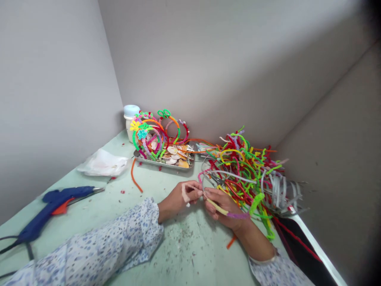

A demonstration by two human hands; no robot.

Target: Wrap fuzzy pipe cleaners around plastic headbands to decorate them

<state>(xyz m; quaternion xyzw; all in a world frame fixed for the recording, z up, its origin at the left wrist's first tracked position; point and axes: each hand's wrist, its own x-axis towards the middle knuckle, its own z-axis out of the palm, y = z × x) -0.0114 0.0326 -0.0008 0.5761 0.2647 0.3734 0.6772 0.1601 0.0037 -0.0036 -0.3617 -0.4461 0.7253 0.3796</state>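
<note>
My left hand [185,194] and my right hand [224,206] meet over the pale green table [184,246], fingertips almost touching. Both are pinched round a thin grey headband [208,174] that loops up behind them. A yellow and purple pipe cleaner [229,213] lies across my right palm, wound onto the band. Just right of my hands is a heap of coloured pipe cleaners and grey headbands [253,171].
A metal tray [164,163] of decorated headbands and small shells stands at the back, with a white bottle [131,119] behind it. A blue glue gun [56,204] lies at the left, near a clear plastic bag [102,163]. Grey walls enclose the corner.
</note>
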